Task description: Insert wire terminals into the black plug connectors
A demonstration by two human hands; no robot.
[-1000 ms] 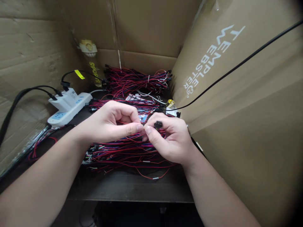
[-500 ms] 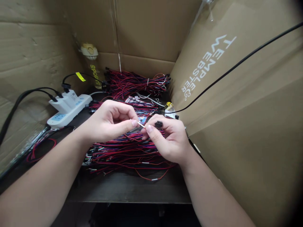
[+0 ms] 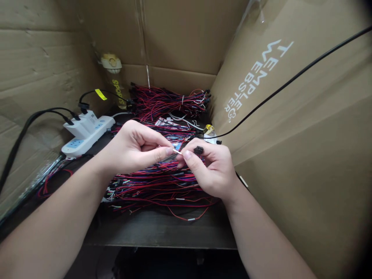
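Note:
Between my two hands runs a short, thin white wire. My left hand pinches one end of it between thumb and index finger. The thumb and index finger of my right hand are closed on its other end. A small black connector with several slots rests against the index finger of my right hand; how it joins the wire is hidden. Below both hands lies a spread of red, blue and black wires, some with bare or white ends at the left.
A tied wire bundle lies at the back beside a clear bottle with a yellow cap. At left is a white power strip with plugs. Cardboard walls enclose the table; a black cable crosses the right side.
Both hands have shifted slightly right in the view, along with the whole scene. The left fingertips have come a little closer to the right thumb, and less wire shows between them.

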